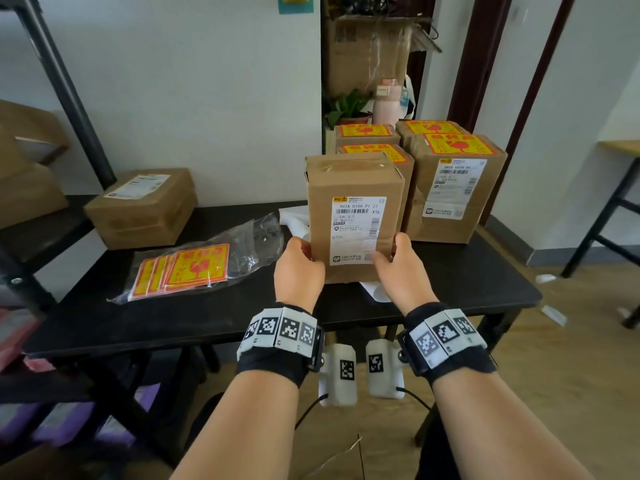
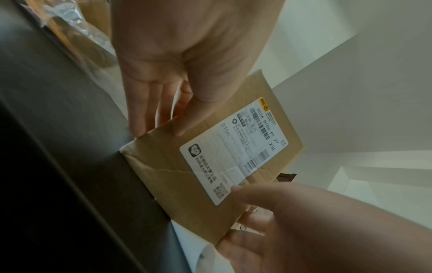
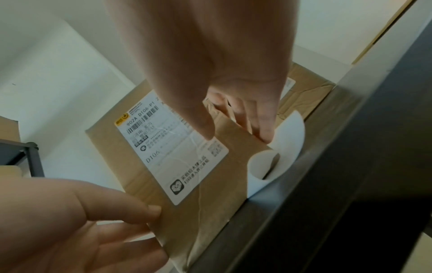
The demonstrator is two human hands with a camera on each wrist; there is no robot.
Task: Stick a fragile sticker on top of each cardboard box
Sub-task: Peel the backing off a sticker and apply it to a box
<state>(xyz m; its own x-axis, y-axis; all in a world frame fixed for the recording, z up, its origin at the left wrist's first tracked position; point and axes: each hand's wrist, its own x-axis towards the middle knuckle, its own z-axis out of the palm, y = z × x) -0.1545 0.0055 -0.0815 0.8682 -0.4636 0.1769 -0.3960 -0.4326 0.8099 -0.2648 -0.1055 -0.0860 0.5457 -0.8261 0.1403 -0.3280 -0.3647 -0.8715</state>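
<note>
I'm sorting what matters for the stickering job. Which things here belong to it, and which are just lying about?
Part of the job:
- upright box, top bare, held by left hand and right hand
- fragile stickers in a plastic bag
- four stickered boxes behind
- flat box at left, no sticker visible

Just lying about:
- potted plant
- pink bottle
- white backing paper

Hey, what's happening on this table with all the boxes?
A person is holding an upright cardboard box between the left hand and right hand on the black table. Its top has no sticker yet. Four boxes behind it already carry red and yellow stickers. Spare stickers lie to the left.
</note>
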